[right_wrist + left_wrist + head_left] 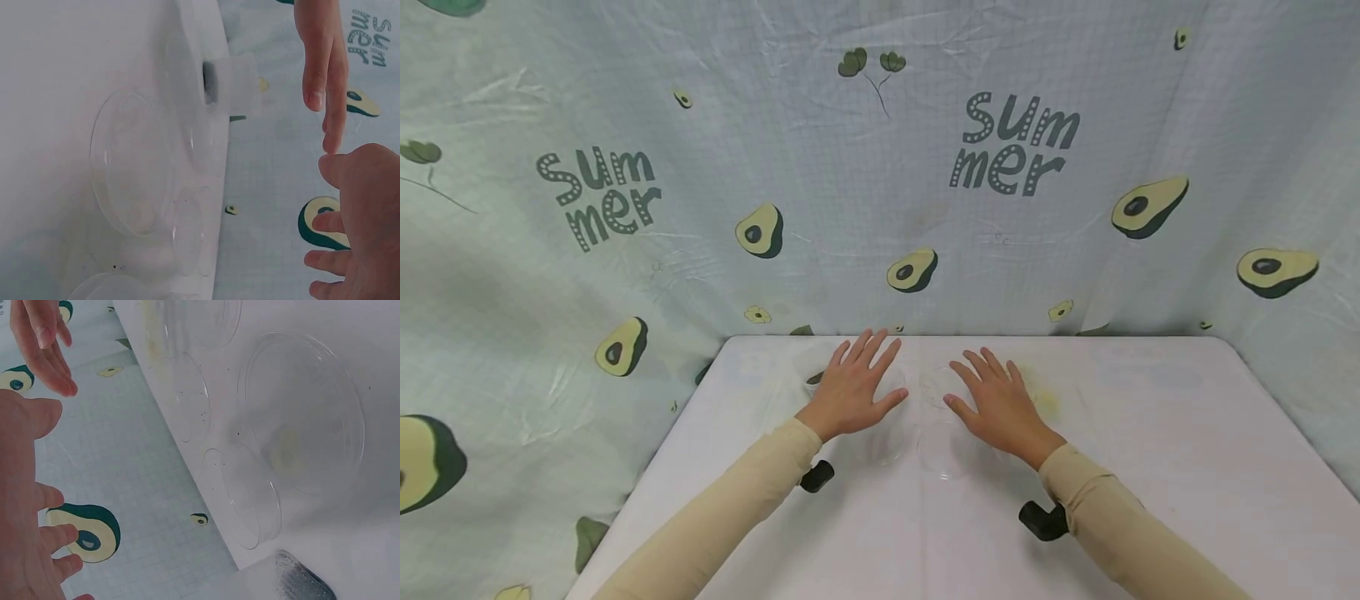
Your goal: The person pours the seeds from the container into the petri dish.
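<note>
My left hand (853, 390) hovers over the left part of the dish group, fingers spread and palm down. Level with it, my right hand (1000, 412) is held above the table with its fingers extended. Neither hand holds anything. Several clear round dishes, like petri dishes, lie beneath and between them; one dish (943, 450) shows between the wrists, another large dish (300, 412) in the left wrist view, and a smaller dish (189, 234) in the right wrist view. A clear cup (813, 381) with dark grainy contents stands behind the left hand, partly hidden by it.
The white table (1150, 467) ends at a hanging cloth (820, 167) printed with avocados and lettering. A yellowish patch (1045, 402) shows near the right hand. Tiny dark specks (202, 414) lie among the dishes. Black wrist mounts (1043, 521) hang under both sleeves.
</note>
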### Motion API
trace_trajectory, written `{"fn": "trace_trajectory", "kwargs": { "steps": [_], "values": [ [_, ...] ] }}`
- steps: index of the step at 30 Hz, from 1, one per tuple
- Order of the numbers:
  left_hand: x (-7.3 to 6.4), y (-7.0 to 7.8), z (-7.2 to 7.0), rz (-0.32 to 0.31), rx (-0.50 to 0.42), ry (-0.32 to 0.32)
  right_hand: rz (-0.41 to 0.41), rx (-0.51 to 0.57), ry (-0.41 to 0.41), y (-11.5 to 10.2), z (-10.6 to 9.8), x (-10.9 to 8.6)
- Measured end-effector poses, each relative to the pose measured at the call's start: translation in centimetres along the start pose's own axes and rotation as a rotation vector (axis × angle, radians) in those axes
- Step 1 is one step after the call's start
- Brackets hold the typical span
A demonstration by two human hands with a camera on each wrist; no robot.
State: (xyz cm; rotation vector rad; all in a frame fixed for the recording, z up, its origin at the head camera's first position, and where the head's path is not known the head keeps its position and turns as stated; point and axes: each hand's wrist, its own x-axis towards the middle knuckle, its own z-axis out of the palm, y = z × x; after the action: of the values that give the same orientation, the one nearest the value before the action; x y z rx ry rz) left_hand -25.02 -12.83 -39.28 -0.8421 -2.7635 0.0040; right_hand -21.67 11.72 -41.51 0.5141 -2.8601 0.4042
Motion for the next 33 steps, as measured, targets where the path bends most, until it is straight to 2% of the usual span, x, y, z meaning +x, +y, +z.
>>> {"fn": "trace_trajectory", "kwargs": {
  "steps": [18,26,33],
  "values": [
    [-0.4,-0.8,0.2,-0.04,-0.006,0.019,-0.03,0.038,0.004,-0.3,0.5,1.0],
    [-0.7,-1.4,0.3,-0.077,-0.035,-0.009,-0.033,0.038,-0.012,-0.7,0.9,1.4],
    [-0.8,-2.0,0.5,-0.069,-0.006,0.012,-0.043,0.031,-0.013,-1.2,1.2,1.9]
  ]
}}
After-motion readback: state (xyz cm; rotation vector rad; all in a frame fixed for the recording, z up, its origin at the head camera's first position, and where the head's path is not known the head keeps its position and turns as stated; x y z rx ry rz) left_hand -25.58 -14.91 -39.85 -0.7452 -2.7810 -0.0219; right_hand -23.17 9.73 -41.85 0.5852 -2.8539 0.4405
